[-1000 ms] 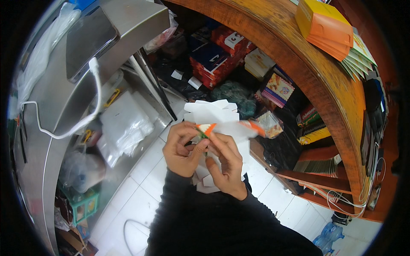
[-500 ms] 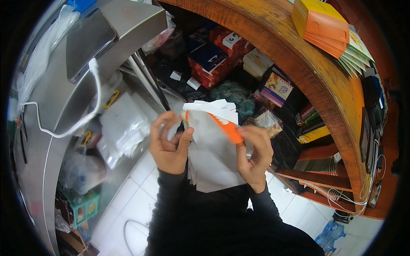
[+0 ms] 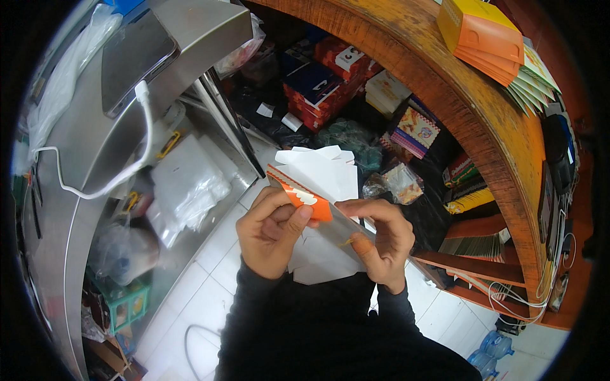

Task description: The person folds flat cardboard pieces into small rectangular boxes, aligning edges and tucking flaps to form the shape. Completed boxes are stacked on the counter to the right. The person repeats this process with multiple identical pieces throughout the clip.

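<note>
Between my hands is a partly folded cardboard carton blank (image 3: 306, 199), printed orange with a pale wavy pattern outside and plain greyish inside. My left hand (image 3: 270, 232) is closed on its orange panel, the thumb pressed on the front and the fingers behind. My right hand (image 3: 381, 238) pinches the blank's right side, thumb at its lower edge and fingers along the upper edge. Beneath it, on my lap, lies a stack of flat white carton blanks (image 3: 337, 178) with cut flaps. The fingers of both hands hide parts of the folded piece.
To the left, a metal counter (image 3: 210, 38) bears a phone (image 3: 136, 63) with a white cable (image 3: 147, 127). Clear plastic bags (image 3: 187, 190) lie on a lower shelf. A curved wooden desk (image 3: 470, 95) with orange folded cartons (image 3: 486, 47) bounds the right; red boxes (image 3: 311, 105) stand beneath.
The blank has turned and folded, so its orange printed side now faces up near my left hand. My left fingers have closed on it, and the white stack beneath shows more.
</note>
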The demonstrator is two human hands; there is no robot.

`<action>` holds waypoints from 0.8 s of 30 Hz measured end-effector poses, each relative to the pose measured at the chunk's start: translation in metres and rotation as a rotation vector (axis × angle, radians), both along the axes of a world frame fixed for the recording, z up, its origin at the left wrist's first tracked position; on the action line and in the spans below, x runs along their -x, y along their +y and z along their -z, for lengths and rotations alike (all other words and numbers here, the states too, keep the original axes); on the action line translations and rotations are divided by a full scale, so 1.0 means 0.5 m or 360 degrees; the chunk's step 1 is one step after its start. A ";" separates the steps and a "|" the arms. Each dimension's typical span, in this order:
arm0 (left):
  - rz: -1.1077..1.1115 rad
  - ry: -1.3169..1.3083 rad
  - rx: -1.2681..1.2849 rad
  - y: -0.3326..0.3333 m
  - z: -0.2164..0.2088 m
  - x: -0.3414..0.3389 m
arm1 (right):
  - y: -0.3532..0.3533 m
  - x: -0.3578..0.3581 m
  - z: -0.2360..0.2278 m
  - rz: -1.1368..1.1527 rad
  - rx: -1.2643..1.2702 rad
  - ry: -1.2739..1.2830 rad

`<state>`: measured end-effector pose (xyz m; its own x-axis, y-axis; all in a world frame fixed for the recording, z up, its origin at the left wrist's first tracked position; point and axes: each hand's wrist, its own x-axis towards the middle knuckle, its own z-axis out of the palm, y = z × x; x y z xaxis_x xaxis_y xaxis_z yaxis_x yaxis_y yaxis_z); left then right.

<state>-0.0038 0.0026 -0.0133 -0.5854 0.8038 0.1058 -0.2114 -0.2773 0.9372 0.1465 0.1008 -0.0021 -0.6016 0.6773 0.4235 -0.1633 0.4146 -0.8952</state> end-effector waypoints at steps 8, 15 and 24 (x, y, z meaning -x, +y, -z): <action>-0.0159 0.0293 -0.0093 0.008 0.011 -0.009 | 0.004 -0.005 -0.017 -0.0077 -0.0136 -0.0234; -0.0254 0.0329 0.0071 0.004 -0.005 -0.032 | -0.025 0.016 0.001 0.0111 -0.0109 -0.0145; -0.0173 0.0219 0.0026 0.003 -0.019 -0.031 | -0.041 0.038 0.018 0.0298 -0.0661 -0.0240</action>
<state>0.0118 0.0040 -0.0036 -0.6496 0.7390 0.1785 -0.0503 -0.2760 0.9598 0.1276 0.0802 -0.0110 -0.5609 0.5721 0.5985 0.0673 0.7520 -0.6558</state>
